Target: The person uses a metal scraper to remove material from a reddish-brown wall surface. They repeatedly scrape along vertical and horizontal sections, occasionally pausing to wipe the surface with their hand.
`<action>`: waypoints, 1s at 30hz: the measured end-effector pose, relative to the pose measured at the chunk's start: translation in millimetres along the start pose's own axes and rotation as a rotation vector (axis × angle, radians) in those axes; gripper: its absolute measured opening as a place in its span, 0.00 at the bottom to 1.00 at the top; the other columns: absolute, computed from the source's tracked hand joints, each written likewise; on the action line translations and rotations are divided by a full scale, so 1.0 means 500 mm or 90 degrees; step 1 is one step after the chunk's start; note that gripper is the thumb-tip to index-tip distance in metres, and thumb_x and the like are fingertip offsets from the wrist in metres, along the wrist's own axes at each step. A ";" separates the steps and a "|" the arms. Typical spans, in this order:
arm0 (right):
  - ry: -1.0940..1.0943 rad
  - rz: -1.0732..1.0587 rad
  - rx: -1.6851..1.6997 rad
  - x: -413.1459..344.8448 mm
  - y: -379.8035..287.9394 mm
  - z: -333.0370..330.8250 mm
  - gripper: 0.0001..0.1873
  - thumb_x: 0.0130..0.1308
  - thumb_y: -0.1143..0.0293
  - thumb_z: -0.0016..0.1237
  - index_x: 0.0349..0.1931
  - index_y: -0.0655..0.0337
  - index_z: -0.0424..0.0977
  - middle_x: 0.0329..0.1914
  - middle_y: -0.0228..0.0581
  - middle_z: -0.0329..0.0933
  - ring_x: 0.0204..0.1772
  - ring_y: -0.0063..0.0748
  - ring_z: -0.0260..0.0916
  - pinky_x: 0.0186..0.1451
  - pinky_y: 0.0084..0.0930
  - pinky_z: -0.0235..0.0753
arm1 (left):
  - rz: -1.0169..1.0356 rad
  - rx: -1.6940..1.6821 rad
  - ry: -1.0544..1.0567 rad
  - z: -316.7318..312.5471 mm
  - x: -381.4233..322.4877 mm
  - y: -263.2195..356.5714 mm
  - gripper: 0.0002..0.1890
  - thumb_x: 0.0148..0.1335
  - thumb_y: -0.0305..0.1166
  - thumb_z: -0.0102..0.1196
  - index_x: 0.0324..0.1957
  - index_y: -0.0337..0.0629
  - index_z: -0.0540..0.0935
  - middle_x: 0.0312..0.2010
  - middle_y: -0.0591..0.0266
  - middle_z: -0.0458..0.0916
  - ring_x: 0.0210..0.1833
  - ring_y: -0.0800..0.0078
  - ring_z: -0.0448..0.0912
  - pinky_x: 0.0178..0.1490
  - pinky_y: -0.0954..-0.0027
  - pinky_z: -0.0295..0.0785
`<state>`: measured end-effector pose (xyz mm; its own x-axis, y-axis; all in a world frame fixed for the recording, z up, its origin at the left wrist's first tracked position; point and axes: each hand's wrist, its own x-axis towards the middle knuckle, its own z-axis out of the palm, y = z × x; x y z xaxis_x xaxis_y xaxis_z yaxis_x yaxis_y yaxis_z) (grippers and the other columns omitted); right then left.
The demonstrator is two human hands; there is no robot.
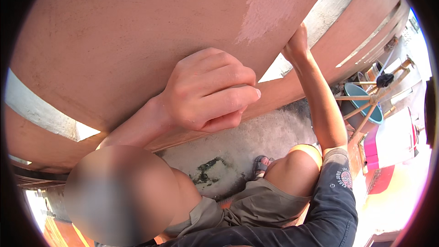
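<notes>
My left hand (211, 91) is a loose fist in the middle of the view, back of the hand towards me, close against a reddish-brown plastered or painted surface (137, 24). Nothing shows in its curled fingers. Up and to the right, my right hand (297, 44) reaches to the edge of that surface, beside a gap; its fingers are mostly hidden behind the edge. A lighter pink patch (267, 7) with rough, streaky borders lies on the surface above my hands.
Below lies a stained concrete floor (233, 144), with my sandalled foot (262, 164) on it. A blue basin (358, 96) stands among tied bamboo poles (374, 100) at the right, near a white and pink object (391, 140). A blurred round patch hides the lower left.
</notes>
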<state>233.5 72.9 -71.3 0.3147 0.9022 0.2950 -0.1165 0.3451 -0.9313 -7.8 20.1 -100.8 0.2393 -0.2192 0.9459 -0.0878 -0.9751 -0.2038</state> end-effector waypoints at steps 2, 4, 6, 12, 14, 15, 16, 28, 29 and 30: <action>-0.011 -0.004 -0.026 -0.003 -0.014 -0.013 0.12 0.77 0.67 0.39 0.38 0.65 0.73 0.22 0.31 0.65 0.18 0.16 0.57 0.16 0.20 0.50 | -0.015 -0.047 0.013 0.011 -0.004 0.003 0.16 0.39 0.23 0.62 0.36 0.41 0.82 0.31 0.62 0.80 0.29 0.66 0.79 0.32 0.69 0.73; -0.094 -0.015 -0.074 0.006 -0.012 -0.017 0.11 0.75 0.69 0.39 0.36 0.64 0.73 0.21 0.31 0.65 0.18 0.17 0.57 0.16 0.21 0.50 | -0.014 -0.076 -0.004 0.005 -0.002 0.004 0.17 0.40 0.19 0.58 0.38 0.38 0.82 0.32 0.56 0.83 0.28 0.65 0.79 0.30 0.68 0.73; -0.093 -0.018 -0.038 0.000 0.000 -0.021 0.10 0.74 0.70 0.40 0.35 0.65 0.72 0.20 0.31 0.65 0.17 0.18 0.57 0.16 0.21 0.50 | -0.029 -0.090 0.001 0.004 0.010 0.006 0.18 0.39 0.18 0.57 0.38 0.38 0.82 0.32 0.56 0.83 0.28 0.65 0.79 0.30 0.68 0.73; -0.104 -0.036 -0.067 0.000 -0.012 -0.023 0.14 0.77 0.67 0.39 0.34 0.65 0.72 0.18 0.31 0.68 0.15 0.18 0.57 0.16 0.22 0.53 | -0.024 -0.048 0.068 0.071 0.043 -0.011 0.17 0.37 0.19 0.61 0.35 0.41 0.82 0.29 0.62 0.81 0.28 0.67 0.79 0.30 0.70 0.71; -0.139 0.014 -0.121 -0.017 -0.036 -0.014 0.15 0.79 0.65 0.38 0.35 0.65 0.72 0.18 0.31 0.68 0.15 0.18 0.57 0.16 0.22 0.54 | 0.011 -0.039 0.100 0.107 0.060 -0.013 0.17 0.37 0.19 0.61 0.34 0.41 0.82 0.28 0.63 0.81 0.27 0.68 0.78 0.29 0.70 0.70; -0.144 -0.037 -0.162 -0.028 -0.042 -0.020 0.16 0.80 0.64 0.37 0.36 0.65 0.72 0.18 0.31 0.68 0.15 0.18 0.57 0.16 0.22 0.55 | 0.041 -0.048 0.100 0.132 0.075 -0.018 0.16 0.41 0.18 0.59 0.37 0.39 0.82 0.29 0.60 0.81 0.28 0.66 0.79 0.31 0.68 0.72; -0.149 -0.089 -0.200 -0.041 -0.051 -0.021 0.16 0.80 0.63 0.36 0.37 0.65 0.72 0.19 0.30 0.69 0.15 0.18 0.57 0.17 0.22 0.56 | 0.071 -0.056 0.098 0.151 0.100 -0.027 0.15 0.45 0.17 0.57 0.39 0.37 0.82 0.30 0.57 0.82 0.28 0.65 0.79 0.32 0.67 0.74; -0.397 0.115 0.682 -0.320 0.030 -0.086 0.24 0.83 0.57 0.34 0.73 0.56 0.55 0.20 0.37 0.67 0.11 0.23 0.58 0.10 0.17 0.58 | 0.030 0.222 -0.248 0.115 0.202 0.053 0.08 0.58 0.38 0.65 0.37 0.49 0.84 0.48 0.64 0.86 0.52 0.67 0.82 0.63 0.56 0.72; -0.433 0.125 0.701 -0.322 0.031 -0.083 0.24 0.83 0.58 0.34 0.73 0.54 0.55 0.20 0.36 0.65 0.11 0.22 0.57 0.10 0.17 0.58 | -0.005 0.250 -0.292 0.102 0.199 0.063 0.09 0.57 0.40 0.65 0.37 0.51 0.83 0.50 0.66 0.86 0.57 0.68 0.82 0.68 0.55 0.69; -0.466 0.135 0.713 -0.325 0.030 -0.079 0.24 0.83 0.58 0.34 0.73 0.52 0.55 0.19 0.35 0.63 0.11 0.22 0.55 0.10 0.16 0.57 | -0.027 0.293 -0.315 0.099 0.197 0.063 0.08 0.57 0.37 0.63 0.38 0.51 0.84 0.51 0.66 0.86 0.58 0.67 0.81 0.69 0.54 0.69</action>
<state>217.9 -78.6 -141.7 -0.3336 0.7722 0.5408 -0.9083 -0.1097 -0.4037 60.9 -34.0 -26.4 0.6572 -0.0633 0.7511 0.3268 -0.8740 -0.3595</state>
